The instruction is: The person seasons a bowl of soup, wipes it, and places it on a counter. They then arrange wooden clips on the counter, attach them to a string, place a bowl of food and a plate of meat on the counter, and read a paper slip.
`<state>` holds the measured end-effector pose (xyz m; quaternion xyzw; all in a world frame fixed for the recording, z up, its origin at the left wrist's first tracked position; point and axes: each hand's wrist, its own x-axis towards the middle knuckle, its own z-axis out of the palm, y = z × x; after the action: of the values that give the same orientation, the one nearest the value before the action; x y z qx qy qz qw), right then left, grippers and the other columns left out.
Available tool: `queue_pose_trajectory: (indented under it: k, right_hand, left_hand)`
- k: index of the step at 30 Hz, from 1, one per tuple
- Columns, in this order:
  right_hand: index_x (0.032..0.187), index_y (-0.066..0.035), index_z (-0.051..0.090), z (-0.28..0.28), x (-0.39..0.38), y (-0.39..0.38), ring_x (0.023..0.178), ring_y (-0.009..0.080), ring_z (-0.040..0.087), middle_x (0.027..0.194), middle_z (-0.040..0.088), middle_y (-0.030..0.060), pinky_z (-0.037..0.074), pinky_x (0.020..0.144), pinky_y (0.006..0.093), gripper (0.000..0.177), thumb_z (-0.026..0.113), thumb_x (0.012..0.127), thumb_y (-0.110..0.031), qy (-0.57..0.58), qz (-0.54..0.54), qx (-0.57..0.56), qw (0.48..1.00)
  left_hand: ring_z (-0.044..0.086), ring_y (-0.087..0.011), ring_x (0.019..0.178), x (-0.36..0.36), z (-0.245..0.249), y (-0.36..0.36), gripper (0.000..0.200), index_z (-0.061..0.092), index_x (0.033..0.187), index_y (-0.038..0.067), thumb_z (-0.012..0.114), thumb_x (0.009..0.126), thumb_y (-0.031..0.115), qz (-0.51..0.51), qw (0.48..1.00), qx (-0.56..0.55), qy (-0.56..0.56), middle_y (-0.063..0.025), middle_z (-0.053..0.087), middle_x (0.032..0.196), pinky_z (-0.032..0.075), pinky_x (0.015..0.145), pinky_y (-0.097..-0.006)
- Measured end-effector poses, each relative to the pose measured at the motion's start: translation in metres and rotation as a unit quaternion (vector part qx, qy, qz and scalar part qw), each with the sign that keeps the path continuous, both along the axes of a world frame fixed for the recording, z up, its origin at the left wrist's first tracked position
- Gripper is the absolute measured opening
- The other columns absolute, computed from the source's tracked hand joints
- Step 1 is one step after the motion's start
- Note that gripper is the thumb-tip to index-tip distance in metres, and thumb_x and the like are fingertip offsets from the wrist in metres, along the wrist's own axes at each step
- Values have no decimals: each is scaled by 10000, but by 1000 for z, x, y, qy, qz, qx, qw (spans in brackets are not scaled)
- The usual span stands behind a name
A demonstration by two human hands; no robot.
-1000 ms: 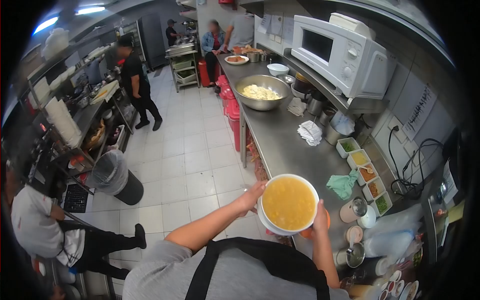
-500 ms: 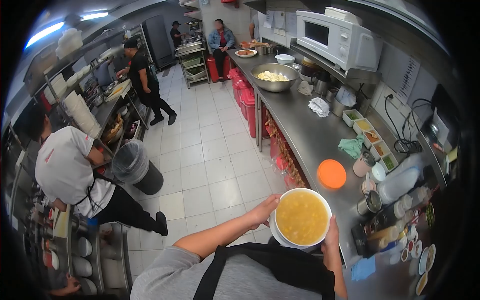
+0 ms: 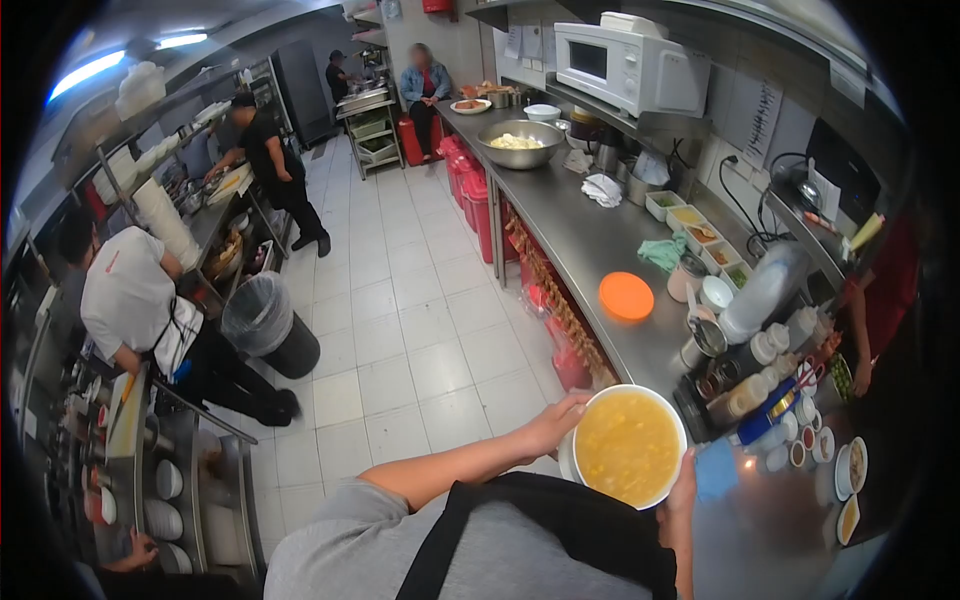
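Note:
A white bowl of yellow soup (image 3: 628, 447) is held between both hands at the lower centre-right, close to my body. At the bowl's left rim, my left hand (image 3: 556, 422) grips it. My right hand (image 3: 682, 487) holds the opposite side, low on the right. Part of a white plate or dish shows under the bowl's left side. Beyond the bowl, an orange round lid (image 3: 626, 297) lies on the steel counter (image 3: 580, 235), touched by neither hand.
Sauce bottles (image 3: 765, 350) and small cups stand right of the bowl. A large metal bowl (image 3: 520, 145) and a microwave (image 3: 610, 70) are farther along. Left are a bin (image 3: 270, 325) and a worker in white (image 3: 130, 290). Another person's arm shows at far right.
My view has turned somewhat right, and the counter items appear shifted left. The bowl stays in both hands. A person in red now shows at the far right; the worker in white has changed posture.

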<state>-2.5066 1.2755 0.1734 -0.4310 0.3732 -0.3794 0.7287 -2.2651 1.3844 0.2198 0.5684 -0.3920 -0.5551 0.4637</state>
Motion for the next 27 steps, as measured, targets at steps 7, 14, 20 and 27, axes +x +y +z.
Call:
queue_pose_trajectory:
  k: [7, 14, 20, 27]
  right_hand:
    - [1218, 2, 459, 19, -118, 7, 1069, 208, 526, 1173, 543, 127, 405, 905, 324, 543, 296, 957, -446, 20, -10, -1, 1000]
    - [1229, -1, 456, 4, -249, 10, 1098, 219, 508, 1203, 528, 125, 382, 928, 330, 551, 301, 954, -453, 51, -57, -3, 997]
    - [1236, 1, 452, -4, -328, 28, 1090, 214, 514, 1192, 536, 122, 388, 923, 330, 539, 299, 960, -435, 38, -150, 30, 988]
    - [1131, 3, 520, -38, -394, 39, 951, 159, 548, 1059, 582, 93, 422, 843, 292, 448, 328, 968, -368, 47, -266, 15, 963]
  left_hand:
    - [465, -177, 1056, -117, -4, -8, 468, 317, 1322, 172, 282, 944, 445, -9, 1000, 5, 21, -71, 455, 1189, 496, 666, -343]
    - [472, -185, 1058, -235, -19, -20, 474, 300, 1340, 198, 285, 944, 459, -59, 996, 1, 60, -69, 450, 1209, 499, 698, -381]
    - [453, -198, 1080, -307, -23, -36, 471, 296, 1332, 214, 304, 936, 469, -123, 989, 19, 76, -62, 449, 1209, 502, 696, -389]
    - [486, -209, 1028, -367, -50, -79, 485, 255, 1342, 191, 337, 934, 442, -220, 971, 73, 62, -80, 463, 1180, 495, 720, -409]
